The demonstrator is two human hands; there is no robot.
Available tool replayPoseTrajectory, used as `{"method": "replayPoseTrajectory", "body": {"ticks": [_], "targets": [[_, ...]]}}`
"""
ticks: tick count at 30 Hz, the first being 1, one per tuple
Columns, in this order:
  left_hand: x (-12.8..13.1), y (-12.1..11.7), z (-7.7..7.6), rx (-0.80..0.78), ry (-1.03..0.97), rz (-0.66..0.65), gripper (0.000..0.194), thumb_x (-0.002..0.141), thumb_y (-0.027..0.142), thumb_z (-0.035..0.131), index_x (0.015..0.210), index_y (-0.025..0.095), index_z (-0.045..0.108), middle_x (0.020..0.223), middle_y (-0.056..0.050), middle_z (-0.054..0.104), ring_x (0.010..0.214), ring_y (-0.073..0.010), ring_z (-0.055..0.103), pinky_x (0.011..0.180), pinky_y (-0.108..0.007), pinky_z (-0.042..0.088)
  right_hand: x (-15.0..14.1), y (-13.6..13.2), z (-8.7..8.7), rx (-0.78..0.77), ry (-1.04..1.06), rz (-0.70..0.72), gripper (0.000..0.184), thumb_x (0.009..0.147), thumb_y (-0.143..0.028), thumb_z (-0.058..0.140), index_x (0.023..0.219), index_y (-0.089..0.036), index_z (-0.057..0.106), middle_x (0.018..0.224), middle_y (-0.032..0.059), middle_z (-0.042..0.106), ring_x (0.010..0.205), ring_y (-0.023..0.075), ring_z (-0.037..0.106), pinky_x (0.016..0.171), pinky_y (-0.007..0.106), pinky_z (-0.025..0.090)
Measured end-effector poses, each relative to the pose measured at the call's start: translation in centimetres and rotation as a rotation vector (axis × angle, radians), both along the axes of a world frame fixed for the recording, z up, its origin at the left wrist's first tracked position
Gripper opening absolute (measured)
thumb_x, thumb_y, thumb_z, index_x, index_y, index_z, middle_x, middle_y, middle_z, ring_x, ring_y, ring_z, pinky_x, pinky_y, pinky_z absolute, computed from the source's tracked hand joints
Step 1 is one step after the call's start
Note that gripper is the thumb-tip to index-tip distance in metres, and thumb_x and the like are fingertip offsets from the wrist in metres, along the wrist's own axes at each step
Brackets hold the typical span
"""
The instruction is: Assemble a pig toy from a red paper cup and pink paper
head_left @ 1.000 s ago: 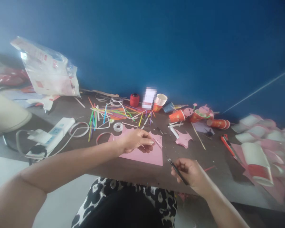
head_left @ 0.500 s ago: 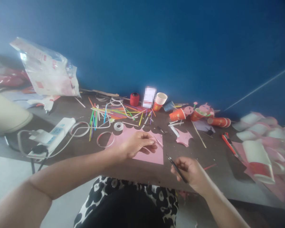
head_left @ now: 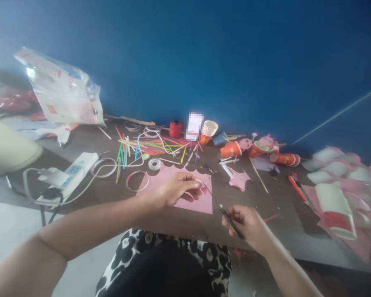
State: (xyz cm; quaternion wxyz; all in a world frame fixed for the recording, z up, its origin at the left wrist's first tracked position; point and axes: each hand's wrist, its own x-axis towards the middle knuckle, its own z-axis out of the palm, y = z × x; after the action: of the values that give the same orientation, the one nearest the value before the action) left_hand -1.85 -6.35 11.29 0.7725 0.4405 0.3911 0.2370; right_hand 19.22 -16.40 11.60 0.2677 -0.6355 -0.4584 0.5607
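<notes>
My left hand (head_left: 185,187) is over a pink paper sheet (head_left: 188,206) with a scalloped top edge. Its thumb and forefinger pinch a small pink paper piece (head_left: 205,189), partly hidden by the fingers. Lower right, my right hand (head_left: 243,222) grips a slim black pen-like tool (head_left: 231,222); its light tip points up and left, toward the sheet's right edge. Whether it is a pen or a craft knife I cannot tell. Beyond the right hand lies a pink paper offcut (head_left: 239,180) with curved-in edges.
Coloured straws (head_left: 154,146) and a tape roll (head_left: 154,164) lie behind the sheet. A power strip (head_left: 77,169) with cables is at left. Stacked paper cups (head_left: 209,131) stand at the back. To the right are a red utility knife (head_left: 298,187) and a white-and-red cup (head_left: 336,210).
The small pink piece in my left fingers has turned, showing more of its face. My right hand and its black tool have shifted very slightly.
</notes>
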Motion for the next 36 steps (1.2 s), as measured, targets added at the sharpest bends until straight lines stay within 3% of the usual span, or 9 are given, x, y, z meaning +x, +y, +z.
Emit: {"method": "replayPoseTrajectory", "body": {"ticks": [6,12,14,18,24,28,30,33,36], "targets": [[0.1,-0.1,0.3,-0.022,0.02,-0.007,0.015,0.075,0.027,0.06,0.075,0.013,0.062,0.065,-0.002,0.063,0.055,-0.01,0.058,0.054,-0.023,0.045,0.1,0.0,-0.1,0.002,0.015,0.011,0.028,0.065,-0.036,0.075,0.065,-0.015,0.057,0.056,-0.003,0.056,0.047,0.0072,0.049,0.048,0.019,0.034],[0.2,0.0,-1.3,-0.095,0.002,0.027,0.018,0.07,0.029,0.067,0.073,0.013,0.06,0.066,-0.002,0.065,0.057,-0.011,0.061,0.055,-0.023,0.044,0.1,-0.3,-1.9,0.053,-0.094,0.01,0.029,0.067,-0.04,0.072,0.066,-0.016,0.055,0.05,-0.0031,0.055,0.046,0.0092,0.049,0.047,0.02,0.034],[0.3,0.0,-1.8,-0.13,-0.003,0.055,0.021,0.067,0.03,0.071,0.072,0.013,0.059,0.065,-0.002,0.064,0.058,-0.0117,0.062,0.054,-0.023,0.044,0.4,-0.2,-3.0,0.12,-0.23,0.021,0.029,0.07,-0.043,0.067,0.067,-0.017,0.057,0.053,-0.0013,0.058,0.047,0.0113,0.051,0.048,0.022,0.035],[0.3,-0.1,-2.6,-0.2,-0.01,0.1,0.025,0.067,0.031,0.073,0.079,0.014,0.061,0.071,-0.004,0.068,0.064,-0.015,0.066,0.054,-0.022,0.045,1.8,0.7,-5.3,0.257,-0.765,0.061,0.019,0.073,-0.04,0.062,0.073,-0.021,0.062,0.064,0.0013,0.066,0.062,0.0183,0.062,0.055,0.024,0.037],[0.2,0.2,-3.5,-0.257,-0.011,0.142,0.022,0.069,0.027,0.072,0.084,0.014,0.063,0.082,-0.006,0.069,0.069,-0.0155,0.068,0.049,-0.019,0.045,3.6,2.5,-7.7,0.154,-1.127,0.219,0.021,0.077,-0.039,0.059,0.085,-0.02,0.061,0.07,0.0062,0.069,0.068,0.0252,0.066,0.053,0.027,0.035],[0.2,0.3,-4.1,-0.237,-0.002,0.15,0.021,0.067,0.024,0.073,0.082,0.012,0.063,0.078,-0.005,0.068,0.066,-0.013,0.066,0.049,-0.018,0.045,3.9,3.1,-7.6,0.201,-1.116,0.245,0.03,0.074,-0.039,0.064,0.094,-0.017,0.061,0.077,0.0103,0.071,0.075,0.0276,0.067,0.059,0.029,0.041],[0.3,0.2,-4.2,-0.175,0.023,0.139,0.021,0.067,0.025,0.073,0.081,0.012,0.063,0.078,-0.006,0.068,0.065,-0.0127,0.065,0.05,-0.019,0.045,3.4,3.2,-6.8,0.31,-1.054,0.197,0.025,0.077,-0.035,0.063,0.095,-0.018,0.062,0.081,0.0092,0.071,0.076,0.026,0.068,0.062,0.03,0.043],[0.6,-0.4,-4.1,0.006,0.122,0.082,0.021,0.07,0.028,0.07,0.082,0.011,0.063,0.077,-0.007,0.068,0.061,-0.0114,0.063,0.052,-0.02,0.047,1.4,3.3,-5.2,0.533,-0.803,0.074,0.019,0.081,-0.032,0.058,0.096,-0.022,0.064,0.084,0.0043,0.071,0.075,0.02,0.066,0.068,0.028,0.045],[1.0,-1.1,-4.2,0.246,0.206,0.029,0.026,0.072,0.028,0.067,0.092,0.013,0.061,0.071,-0.005,0.068,0.057,-0.0119,0.062,0.055,-0.023,0.049,-1.1,3.6,-4.0,0.608,-0.501,0.025,0.018,0.081,-0.032,0.059,0.094,-0.022,0.066,0.082,0.0019,0.07,0.067,0.015,0.063,0.065,0.025,0.046]]}}
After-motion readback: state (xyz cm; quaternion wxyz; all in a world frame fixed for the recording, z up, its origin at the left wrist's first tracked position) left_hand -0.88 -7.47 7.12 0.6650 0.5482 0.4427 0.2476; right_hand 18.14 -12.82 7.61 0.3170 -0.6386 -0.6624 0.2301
